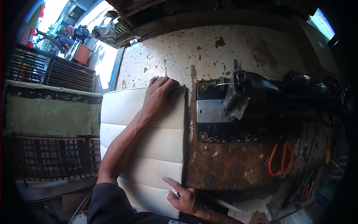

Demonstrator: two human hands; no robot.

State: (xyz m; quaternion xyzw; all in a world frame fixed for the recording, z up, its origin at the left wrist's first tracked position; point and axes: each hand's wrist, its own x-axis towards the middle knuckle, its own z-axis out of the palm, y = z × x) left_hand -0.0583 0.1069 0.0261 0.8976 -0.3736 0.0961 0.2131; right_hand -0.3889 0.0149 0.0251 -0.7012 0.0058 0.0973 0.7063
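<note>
A white padded panel [158,147] with several stitched cross seams and piped edges lies in front of me, partly over the worn table. My left hand [161,91] is at its far right corner, fingers curled over the far edge. At the near right edge sits my right hand [185,199], its index finger stretched over the padding and its thumb at the edge. The other right fingers are mostly hidden. To the right stands a black sewing machine [268,91], its needle end facing the panel.
Orange-handled scissors [280,158] hang over the brown near part of the table [227,160], right of the panel. The table's far part is white with chipped paint. At left stand a green-covered frame [48,114] and a dark slatted rack [71,72]. People are outside, far left.
</note>
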